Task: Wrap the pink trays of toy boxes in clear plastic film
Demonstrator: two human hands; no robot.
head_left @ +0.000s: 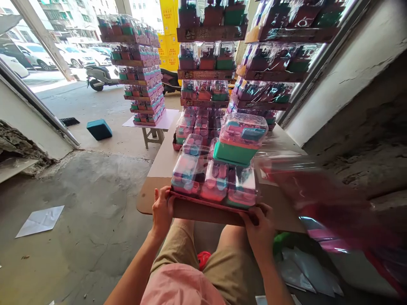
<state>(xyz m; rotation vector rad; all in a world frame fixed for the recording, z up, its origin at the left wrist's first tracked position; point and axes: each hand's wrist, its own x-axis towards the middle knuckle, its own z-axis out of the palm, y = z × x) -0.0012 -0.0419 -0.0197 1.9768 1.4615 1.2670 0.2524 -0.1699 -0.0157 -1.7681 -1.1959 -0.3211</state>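
Note:
On the table in front of me is a shallow cardboard tray [210, 201] of clear-lidded plastic boxes in pink, teal and blue. Its near left corner is pinched by my left hand [163, 212], and my right hand [261, 228] grips the near right corner. Clear film seems to lie over part of the tray. A larger box with a green base [233, 153] rests tilted on top of the other boxes, towards the right. Parts of both hands' fingers are hidden behind the tray edge.
Tall stacks of similar filled trays [206, 75] stand beyond on the table [162, 163], with another stack [143, 63] on a stool. Blurred clear and pink film [305, 190] hangs at the right. White bags [302, 269] lie below; a blue block [99, 129] sits on the floor.

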